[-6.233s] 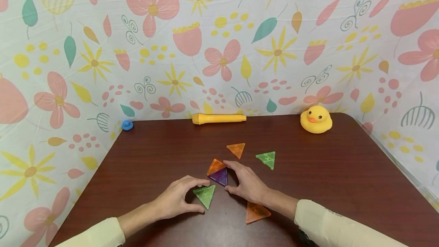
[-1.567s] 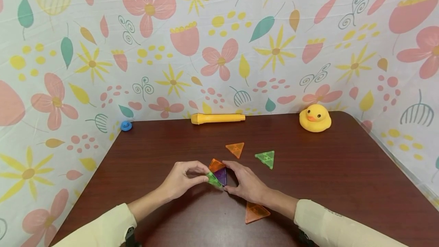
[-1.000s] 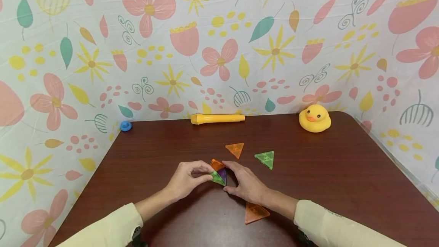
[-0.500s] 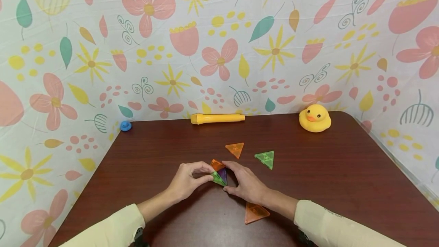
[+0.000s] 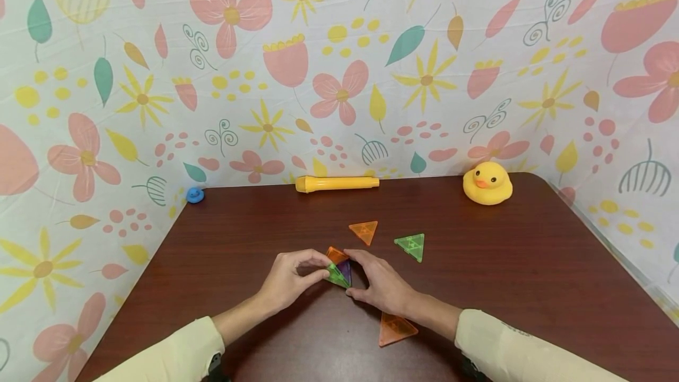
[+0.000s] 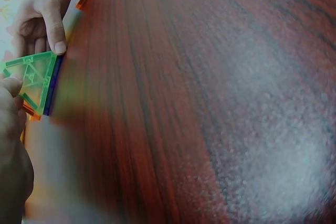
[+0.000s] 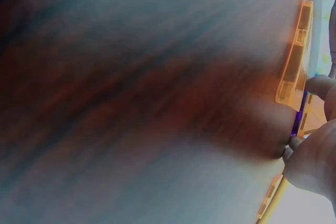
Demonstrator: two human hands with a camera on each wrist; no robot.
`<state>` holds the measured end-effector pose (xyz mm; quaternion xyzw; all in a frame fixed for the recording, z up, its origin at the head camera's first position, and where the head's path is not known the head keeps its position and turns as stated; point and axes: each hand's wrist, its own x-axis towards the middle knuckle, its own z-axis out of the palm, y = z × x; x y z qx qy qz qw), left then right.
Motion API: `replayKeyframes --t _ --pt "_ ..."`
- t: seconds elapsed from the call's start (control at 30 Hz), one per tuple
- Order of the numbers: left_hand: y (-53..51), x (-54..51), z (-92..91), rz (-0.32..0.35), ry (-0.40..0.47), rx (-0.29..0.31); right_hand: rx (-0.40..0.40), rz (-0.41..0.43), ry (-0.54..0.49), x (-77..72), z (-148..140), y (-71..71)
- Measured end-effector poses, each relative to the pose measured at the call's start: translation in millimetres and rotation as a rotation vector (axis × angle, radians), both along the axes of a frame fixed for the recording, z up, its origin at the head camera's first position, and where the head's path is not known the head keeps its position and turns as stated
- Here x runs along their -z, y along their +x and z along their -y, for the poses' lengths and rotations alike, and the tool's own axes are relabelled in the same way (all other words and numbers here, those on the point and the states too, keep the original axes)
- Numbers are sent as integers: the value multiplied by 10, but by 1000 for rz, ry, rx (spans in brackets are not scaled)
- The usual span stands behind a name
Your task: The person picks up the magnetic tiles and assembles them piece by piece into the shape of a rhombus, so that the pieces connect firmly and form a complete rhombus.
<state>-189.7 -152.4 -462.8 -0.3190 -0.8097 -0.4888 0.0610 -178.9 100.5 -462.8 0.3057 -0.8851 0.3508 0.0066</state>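
Note:
My left hand (image 5: 289,280) pinches a green triangular magnetic tile (image 5: 338,276) between thumb and fingers. That tile tilts up beside a purple triangular tile (image 5: 345,269), its lower edge along the purple one. Behind them is an orange triangular tile (image 5: 335,254) that meets the purple tile. My right hand (image 5: 386,285) grips the purple tile at its corners, thumb at the near one and forefinger at the far one. In the left wrist view the green tile (image 6: 32,77) stands raised next to the purple edge (image 6: 53,87). Left fingertips partly cover the green tile.
Loose on the brown table (image 5: 254,217) lie an orange tile (image 5: 364,232), a green tile (image 5: 411,246) and, partly under the right wrist, another orange tile (image 5: 396,330). A yellow microphone-shaped toy (image 5: 338,184), yellow duck (image 5: 487,183) and small blue duck (image 5: 195,194) line the back.
The green tile lay flat on the table at first; my left hand has lifted it and brought it right, against the purple tile. Over the last second both hands have barely moved.

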Motion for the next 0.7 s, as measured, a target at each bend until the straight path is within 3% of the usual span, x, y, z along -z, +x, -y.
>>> replayKeyframes --t 0.4,0.7 --pt "1 13 -10 -181 -48 -61 -8 -5 0 4 -6 1" --pt "16 5 -15 -149 -60 -77 -12 0 -3 8 -4 4"
